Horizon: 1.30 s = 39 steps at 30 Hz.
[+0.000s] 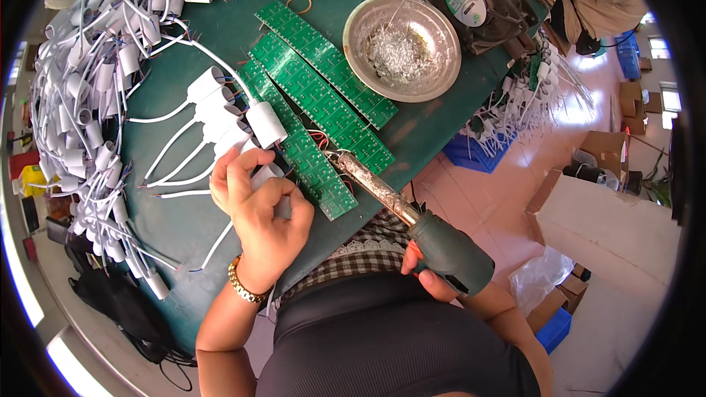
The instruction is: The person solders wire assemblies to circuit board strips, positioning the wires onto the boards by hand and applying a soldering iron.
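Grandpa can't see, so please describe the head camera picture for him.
Someone's right hand holds a soldering iron by green boards on a table; the left hand is at white sockets. More sockets are heaped at left; a bowl holds silvery bits.

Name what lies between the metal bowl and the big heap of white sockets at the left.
In the head view: three green circuit boards, a row of white sockets, white cables and some green tabletop.

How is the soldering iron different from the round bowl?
The soldering iron is long with a dark handle; the bowl is round and silvery. The soldering iron is held in the right hand; the bowl sits on the table, holding silvery bits. Both have metal-looking parts.
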### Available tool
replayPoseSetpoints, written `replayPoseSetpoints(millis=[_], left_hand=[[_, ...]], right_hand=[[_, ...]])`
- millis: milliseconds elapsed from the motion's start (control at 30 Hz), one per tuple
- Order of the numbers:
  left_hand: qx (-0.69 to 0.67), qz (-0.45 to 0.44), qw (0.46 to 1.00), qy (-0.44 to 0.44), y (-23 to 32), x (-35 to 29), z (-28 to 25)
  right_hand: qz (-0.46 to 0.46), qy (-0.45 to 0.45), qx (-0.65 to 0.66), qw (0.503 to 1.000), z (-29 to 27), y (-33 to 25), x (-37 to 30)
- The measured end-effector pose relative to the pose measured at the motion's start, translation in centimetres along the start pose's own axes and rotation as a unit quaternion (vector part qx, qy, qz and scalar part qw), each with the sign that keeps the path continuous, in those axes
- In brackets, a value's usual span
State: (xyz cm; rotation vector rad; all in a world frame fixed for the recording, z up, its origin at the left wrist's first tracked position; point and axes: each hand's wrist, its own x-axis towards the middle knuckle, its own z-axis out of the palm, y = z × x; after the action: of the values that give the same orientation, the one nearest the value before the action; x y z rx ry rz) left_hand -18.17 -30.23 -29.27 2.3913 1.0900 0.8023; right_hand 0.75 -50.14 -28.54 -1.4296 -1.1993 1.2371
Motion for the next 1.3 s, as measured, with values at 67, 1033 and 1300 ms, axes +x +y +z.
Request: replayPoseSetpoints(millis=[67,1033,1300], left_hand=[[0.004,-0.009,1.000,0.006,0.0,0.0,0.1],[-0.518,-0.390,0.761,0.015,0.8,-3.9,-4.5],[-0.278,0.031,0.958,-0.060,0.4,1.2,-1.4]], right_hand=[[0.048,-0.015,0.016,0.999,-0.3,-0.4,0.0],[-0.099,0.084,0.111,0.985,0.3,1.5,0.7],[-0.068,0.140,0.197,0.968,0.6,2.2,-1.0]])
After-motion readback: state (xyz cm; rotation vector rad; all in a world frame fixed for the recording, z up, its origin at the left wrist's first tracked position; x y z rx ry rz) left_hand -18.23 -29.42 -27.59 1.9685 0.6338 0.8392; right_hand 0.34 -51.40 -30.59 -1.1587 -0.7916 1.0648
